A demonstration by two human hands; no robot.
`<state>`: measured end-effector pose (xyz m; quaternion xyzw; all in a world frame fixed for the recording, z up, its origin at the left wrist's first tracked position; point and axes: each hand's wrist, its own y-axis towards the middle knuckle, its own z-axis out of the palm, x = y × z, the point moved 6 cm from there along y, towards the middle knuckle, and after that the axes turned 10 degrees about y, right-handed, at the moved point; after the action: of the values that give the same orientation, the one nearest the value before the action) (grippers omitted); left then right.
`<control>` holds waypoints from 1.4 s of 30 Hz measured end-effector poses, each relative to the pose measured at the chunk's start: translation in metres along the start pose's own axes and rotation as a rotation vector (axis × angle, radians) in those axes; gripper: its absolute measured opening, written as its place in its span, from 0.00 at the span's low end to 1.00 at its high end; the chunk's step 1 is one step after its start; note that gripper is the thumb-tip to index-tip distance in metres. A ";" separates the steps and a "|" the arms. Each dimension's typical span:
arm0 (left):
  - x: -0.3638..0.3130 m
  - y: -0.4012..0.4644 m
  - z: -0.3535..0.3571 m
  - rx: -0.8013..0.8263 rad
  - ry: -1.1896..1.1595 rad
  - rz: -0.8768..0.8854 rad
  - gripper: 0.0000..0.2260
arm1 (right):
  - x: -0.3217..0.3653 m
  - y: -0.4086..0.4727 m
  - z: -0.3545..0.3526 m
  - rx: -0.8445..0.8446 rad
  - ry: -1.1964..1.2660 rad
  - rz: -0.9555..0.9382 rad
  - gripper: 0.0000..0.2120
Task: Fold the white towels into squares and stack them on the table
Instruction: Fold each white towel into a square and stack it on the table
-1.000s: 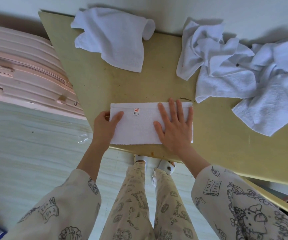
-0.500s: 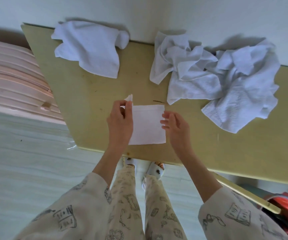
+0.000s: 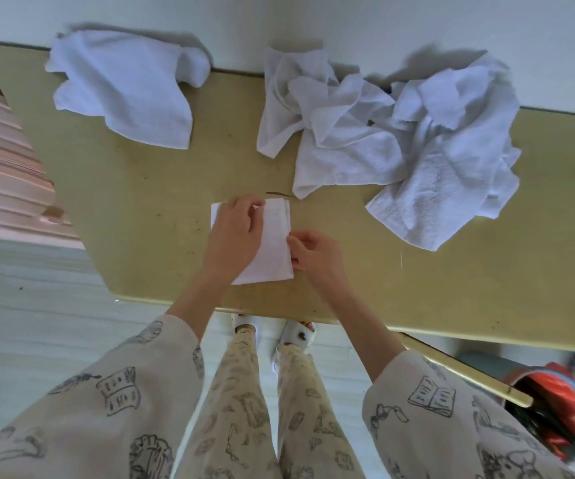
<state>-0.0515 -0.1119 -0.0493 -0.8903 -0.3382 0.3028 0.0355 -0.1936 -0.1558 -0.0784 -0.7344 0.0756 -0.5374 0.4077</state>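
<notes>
From the head view, the folded towel (image 3: 272, 247) lies on the worktop (image 3: 141, 188) close to its near edge, right in front of me. My left hand (image 3: 236, 236) rests on its left half, fingers loosely bent toward the far edge; whether it pinches a layer there I cannot tell. My right hand (image 3: 313, 252) sits just beside the towel's right edge, thumb and fingers drawn together on that edge, so this grip is clamped on the towel. The towel is a little longer near-to-far than across, and both hands are on it, the right at the loose side. I judge the next move is squaring that right edge, then stacking. One loose towel (image 3: 123, 91) lies far left, and a crumpled heap (image 3: 400, 143) far right, well apart from my hands.
</notes>
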 end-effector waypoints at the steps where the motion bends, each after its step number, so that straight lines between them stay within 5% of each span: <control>1: 0.005 0.001 -0.005 -0.035 0.125 0.095 0.11 | 0.002 0.000 0.001 0.003 -0.040 -0.005 0.12; 5: 0.031 -0.007 -0.006 0.055 0.466 0.271 0.18 | 0.018 -0.002 0.013 0.061 -0.225 -0.056 0.16; 12: 0.036 -0.053 -0.010 0.131 0.513 -0.019 0.17 | 0.042 0.008 0.021 0.196 -0.561 -0.084 0.24; 17: 0.028 -0.029 -0.025 -0.036 0.507 0.160 0.12 | 0.036 0.007 -0.001 0.092 -0.452 -0.043 0.13; 23: 0.023 0.008 -0.015 0.126 0.432 0.412 0.12 | 0.017 0.004 -0.006 -0.046 -0.290 -0.003 0.12; 42: 0.024 0.036 -0.011 0.327 0.315 0.336 0.05 | 0.015 0.010 -0.008 -0.078 -0.330 -0.030 0.07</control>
<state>-0.0103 -0.1227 -0.0628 -0.9525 -0.1227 0.2128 0.1803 -0.1905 -0.1746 -0.0734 -0.8290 0.0174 -0.4119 0.3778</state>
